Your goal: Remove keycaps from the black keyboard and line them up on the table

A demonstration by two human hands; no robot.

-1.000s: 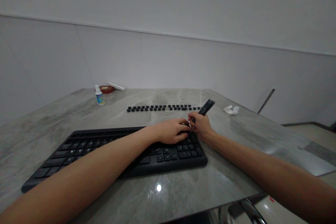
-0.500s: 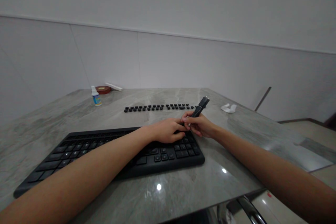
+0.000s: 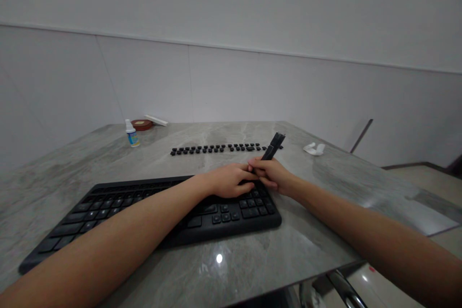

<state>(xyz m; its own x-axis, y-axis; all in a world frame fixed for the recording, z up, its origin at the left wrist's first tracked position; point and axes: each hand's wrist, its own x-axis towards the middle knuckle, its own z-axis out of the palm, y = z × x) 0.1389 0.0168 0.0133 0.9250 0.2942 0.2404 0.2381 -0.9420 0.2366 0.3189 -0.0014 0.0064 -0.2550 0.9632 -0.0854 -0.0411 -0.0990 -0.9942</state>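
A black keyboard [image 3: 216,228] lies at a slant on the marble-patterned tabletop. My left hand [image 3: 233,180] rests on its upper right part, thumb and fingers apart, covering some of the keys. At the keyboard's far right corner, my right hand [image 3: 269,173] is closed around a slim black tool [image 3: 275,146]. The tool's wide, squared end points up and away from me; its lower end is hidden by my fingers, so its exact kind cannot be made out. The fingertips of both hands meet there. Beyond them, loose black keycaps [image 3: 198,149] stand in two rows.
A small white spray bottle [image 3: 132,135] stands back left, near a reddish-brown box [image 3: 142,125] and a white strip [image 3: 157,120]. Crumpled white tissue [image 3: 314,149] lies to the right. The table's front edge and a shiny metal handle [image 3: 344,288] are close below.
My right hand has turned slightly, and the tool's upper end has shifted a little to the left. My left hand and the keyboard have stayed in place.
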